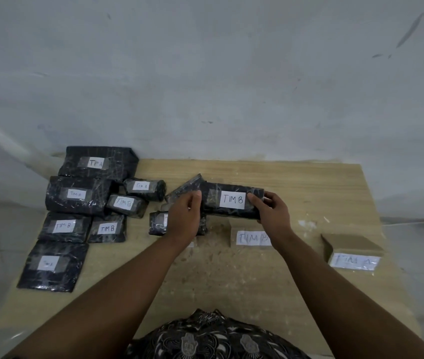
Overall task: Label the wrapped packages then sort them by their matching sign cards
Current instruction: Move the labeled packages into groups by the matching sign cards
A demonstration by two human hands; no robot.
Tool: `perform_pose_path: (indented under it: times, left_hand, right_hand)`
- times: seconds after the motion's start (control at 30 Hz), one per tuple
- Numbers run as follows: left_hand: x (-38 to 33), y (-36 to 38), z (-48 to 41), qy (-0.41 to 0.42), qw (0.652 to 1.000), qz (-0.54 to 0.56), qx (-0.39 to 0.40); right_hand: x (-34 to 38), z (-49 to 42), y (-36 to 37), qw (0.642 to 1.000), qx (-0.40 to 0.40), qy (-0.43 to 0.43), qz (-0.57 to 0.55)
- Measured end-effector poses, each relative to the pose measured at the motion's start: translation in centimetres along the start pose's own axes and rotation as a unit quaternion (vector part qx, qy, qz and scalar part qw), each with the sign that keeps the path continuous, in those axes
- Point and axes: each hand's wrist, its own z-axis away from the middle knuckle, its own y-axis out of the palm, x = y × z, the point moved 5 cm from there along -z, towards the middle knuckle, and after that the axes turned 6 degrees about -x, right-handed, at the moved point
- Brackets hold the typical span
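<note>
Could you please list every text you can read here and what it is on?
"TIM B": held package, middle sign card, three pile packages.
"TIM A": right sign card, blurred; four pile packages.
Unreadable: small package, label behind left hand.

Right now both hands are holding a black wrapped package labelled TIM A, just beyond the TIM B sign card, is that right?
Not quite. The head view shows the label on the wrapped package reads TIM B, not TIM A. The rest holds: the left hand and right hand grip its ends, just beyond the TIM B sign card.
</note>
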Motion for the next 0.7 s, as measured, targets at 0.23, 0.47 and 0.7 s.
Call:
perform_pose_path:
  times: [0.23, 0.47, 0.7]
  left_hand:
    - [-1.9, 6.0, -0.5, -0.05, 0.991, -0.046, 0.119]
    - [-2.3, 9.0, -0.9, -0.102, 0.974, -0.065, 0.191]
    - [-1.4, 9.7, -1.6, -0.132, 0.95, -0.101, 0.264]
  right_hand:
    - [-0.9, -3.1, -3.9, 0.996, -0.038, -0.017, 0.082]
    - [-1.7, -4.6, -4.4, 0.996, -0.008, 0.029, 0.09]
    - [-2.3, -4.9, -4.3, 0.993, 0.017, 0.045, 0.104]
